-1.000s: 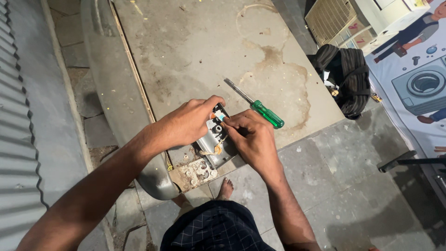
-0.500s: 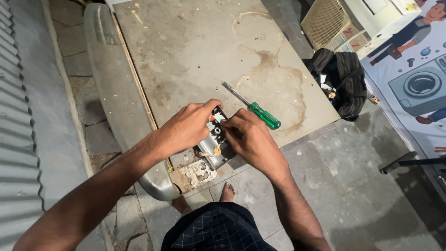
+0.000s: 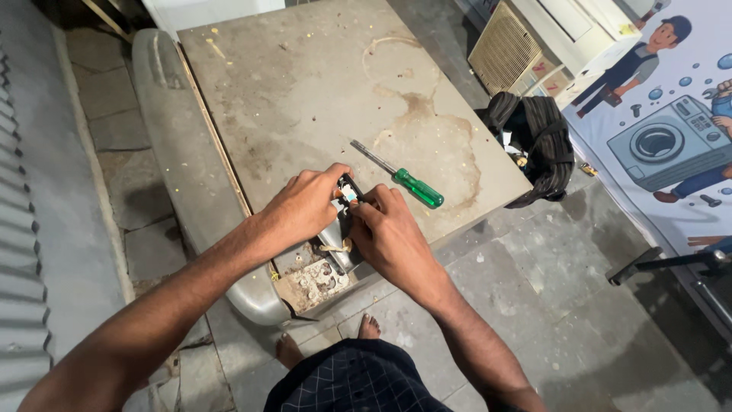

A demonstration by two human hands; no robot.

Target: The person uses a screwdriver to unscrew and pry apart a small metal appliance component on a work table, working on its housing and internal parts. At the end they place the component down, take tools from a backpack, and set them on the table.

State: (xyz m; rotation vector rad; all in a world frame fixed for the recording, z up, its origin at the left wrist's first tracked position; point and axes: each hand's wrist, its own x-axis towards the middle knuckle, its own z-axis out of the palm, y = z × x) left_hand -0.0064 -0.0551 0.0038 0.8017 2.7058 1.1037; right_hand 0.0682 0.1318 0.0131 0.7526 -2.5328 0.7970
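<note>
Small black part (image 3: 349, 191), both hands (image 3: 347, 217) pinching, points up-left.

A stained, dusty grey slab (image 3: 305, 99) fills the upper centre of the frame. A green-handled screwdriver (image 3: 399, 175) lies flat on it right of centre, beside a brown ring-shaped stain (image 3: 427, 114).

The one camera sits on my head and looks steeply down past my forearms, close over the near edge of the stained metal panel (image 3: 320, 114) that I stand against. The panel's far edge reaches the top of the view, and my bare toes show at the bottom on the paved floor (image 3: 564, 305).
</note>
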